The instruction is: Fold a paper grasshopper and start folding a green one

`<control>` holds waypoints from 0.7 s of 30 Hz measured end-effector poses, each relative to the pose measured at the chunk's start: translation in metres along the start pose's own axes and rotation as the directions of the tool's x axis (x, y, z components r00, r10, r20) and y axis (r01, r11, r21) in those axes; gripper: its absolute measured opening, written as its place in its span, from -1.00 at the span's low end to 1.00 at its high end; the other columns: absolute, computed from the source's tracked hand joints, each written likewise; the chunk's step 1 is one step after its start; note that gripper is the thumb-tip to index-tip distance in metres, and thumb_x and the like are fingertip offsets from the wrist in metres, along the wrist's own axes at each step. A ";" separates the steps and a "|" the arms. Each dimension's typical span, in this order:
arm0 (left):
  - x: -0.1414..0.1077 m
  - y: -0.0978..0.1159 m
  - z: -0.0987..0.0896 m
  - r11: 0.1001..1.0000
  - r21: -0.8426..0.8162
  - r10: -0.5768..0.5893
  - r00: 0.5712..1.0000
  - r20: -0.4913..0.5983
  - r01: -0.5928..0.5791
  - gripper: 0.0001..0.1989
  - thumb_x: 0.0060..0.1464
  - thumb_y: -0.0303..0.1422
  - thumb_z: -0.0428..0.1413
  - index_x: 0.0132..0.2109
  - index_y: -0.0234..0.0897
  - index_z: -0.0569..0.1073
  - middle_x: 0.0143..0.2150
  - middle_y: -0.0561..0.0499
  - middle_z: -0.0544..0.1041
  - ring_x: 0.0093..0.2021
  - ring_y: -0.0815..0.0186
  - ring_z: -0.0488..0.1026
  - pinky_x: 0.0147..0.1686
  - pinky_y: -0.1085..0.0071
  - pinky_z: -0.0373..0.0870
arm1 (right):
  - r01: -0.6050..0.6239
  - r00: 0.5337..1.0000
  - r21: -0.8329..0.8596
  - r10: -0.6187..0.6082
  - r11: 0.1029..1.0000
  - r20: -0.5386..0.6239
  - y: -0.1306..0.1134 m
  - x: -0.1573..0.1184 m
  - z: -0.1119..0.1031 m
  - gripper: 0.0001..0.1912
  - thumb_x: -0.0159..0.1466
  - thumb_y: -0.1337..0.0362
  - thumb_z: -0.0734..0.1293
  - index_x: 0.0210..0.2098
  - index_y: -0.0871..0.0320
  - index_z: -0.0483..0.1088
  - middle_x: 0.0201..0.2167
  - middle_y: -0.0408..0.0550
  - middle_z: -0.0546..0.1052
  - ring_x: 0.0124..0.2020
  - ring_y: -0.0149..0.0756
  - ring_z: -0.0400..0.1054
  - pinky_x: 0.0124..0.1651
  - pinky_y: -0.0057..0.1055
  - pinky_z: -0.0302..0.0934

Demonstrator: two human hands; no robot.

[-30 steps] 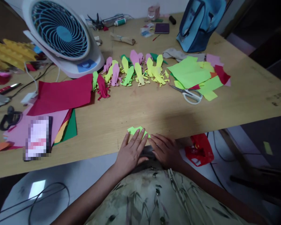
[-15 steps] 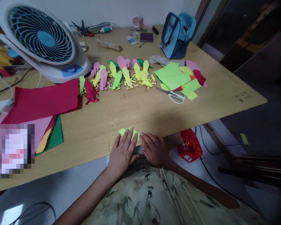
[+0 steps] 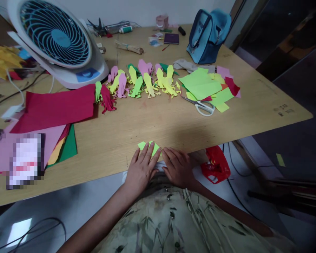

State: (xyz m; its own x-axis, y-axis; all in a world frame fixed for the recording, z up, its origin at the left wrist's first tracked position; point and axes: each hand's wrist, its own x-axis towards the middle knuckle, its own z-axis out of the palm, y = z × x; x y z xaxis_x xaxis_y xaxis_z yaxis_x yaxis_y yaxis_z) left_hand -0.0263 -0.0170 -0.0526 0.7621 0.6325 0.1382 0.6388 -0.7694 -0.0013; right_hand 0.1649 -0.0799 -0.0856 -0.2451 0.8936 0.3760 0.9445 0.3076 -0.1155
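A small piece of lime-green folded paper lies flat near the table's front edge, partly hidden by my fingers. My left hand rests on it palm down, its fingers stretched out and slightly apart. Beside it, my right hand lies flat with fingers extended, their tips at the paper's right edge. Neither hand grasps anything. Farther back stand or lie several cut paper figures with curled strips, such as a yellow one and a red one. White-handled scissors lie to their right.
A white fan stands at the back left, behind red paper and other coloured sheets. Green paper scraps lie on the right, before a blue bag. Below the table edge hangs or sits a red plastic bag.
The view has shifted slightly, so everything on the table appears a little farther right. Both hands stay flat at the green paper, with almost no change in pose.
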 end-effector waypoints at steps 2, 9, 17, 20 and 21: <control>0.000 0.001 0.000 1.000 0.001 -0.019 1.000 0.006 0.019 -0.33 0.25 -0.25 0.13 0.42 -0.27 0.14 0.45 -0.28 0.10 0.44 -0.07 0.08 0.32 -0.06 0.14 | 0.006 1.000 -0.012 -0.006 1.000 -0.019 0.000 0.000 0.000 -0.45 0.40 0.20 0.22 0.35 0.16 0.20 0.26 0.15 0.40 0.28 -0.07 0.24 0.29 -0.06 0.00; 0.000 0.004 -0.001 0.999 0.008 -0.042 0.999 -0.004 0.042 -0.35 0.23 -0.35 0.13 0.42 -0.21 0.17 0.46 -0.23 0.09 0.45 -0.12 0.04 0.31 -0.08 0.15 | 0.016 1.000 -0.042 -0.017 0.999 -0.023 0.001 -0.001 -0.002 -0.46 0.41 0.22 0.19 0.35 0.22 0.19 0.29 0.16 0.37 0.30 -0.06 0.21 0.35 0.04 -0.11; -0.002 0.003 0.000 0.999 0.007 -0.043 0.999 -0.023 0.043 -0.36 0.24 -0.34 0.13 0.41 -0.18 0.18 0.46 -0.22 0.09 0.44 -0.09 0.06 0.31 -0.05 0.14 | 0.005 0.999 -0.057 -0.008 0.998 -0.053 0.003 -0.004 -0.004 -0.45 0.39 0.24 0.23 0.34 0.25 0.20 0.28 0.17 0.39 0.31 -0.07 0.21 0.39 -0.01 -0.15; -0.007 0.004 0.004 0.999 0.014 -0.040 0.998 -0.043 0.040 -0.38 0.26 -0.29 0.12 0.41 -0.17 0.19 0.45 -0.21 0.12 0.43 -0.08 0.09 0.31 -0.04 0.11 | 0.021 0.996 -0.033 -0.023 0.999 -0.083 0.007 -0.008 -0.002 -0.47 0.38 0.23 0.25 0.31 0.24 0.23 0.27 0.17 0.40 0.31 -0.08 0.22 0.41 -0.02 -0.20; -0.009 0.004 0.005 0.999 0.018 -0.034 0.998 -0.057 0.035 -0.40 0.27 -0.29 0.10 0.40 -0.17 0.20 0.45 -0.21 0.13 0.43 -0.08 0.11 0.31 -0.03 0.10 | 0.033 0.995 -0.023 -0.035 0.999 -0.093 0.008 -0.010 -0.002 -0.47 0.38 0.22 0.26 0.29 0.24 0.25 0.26 0.17 0.40 0.30 -0.08 0.22 0.42 -0.02 -0.20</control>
State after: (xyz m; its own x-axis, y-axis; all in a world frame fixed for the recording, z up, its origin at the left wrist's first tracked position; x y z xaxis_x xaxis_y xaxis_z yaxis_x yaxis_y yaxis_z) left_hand -0.0299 -0.0257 -0.0591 0.7325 0.6523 0.1945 0.6671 -0.7449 -0.0141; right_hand 0.1755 -0.0870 -0.0887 -0.2564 0.8483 0.4633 0.9408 0.3290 -0.0818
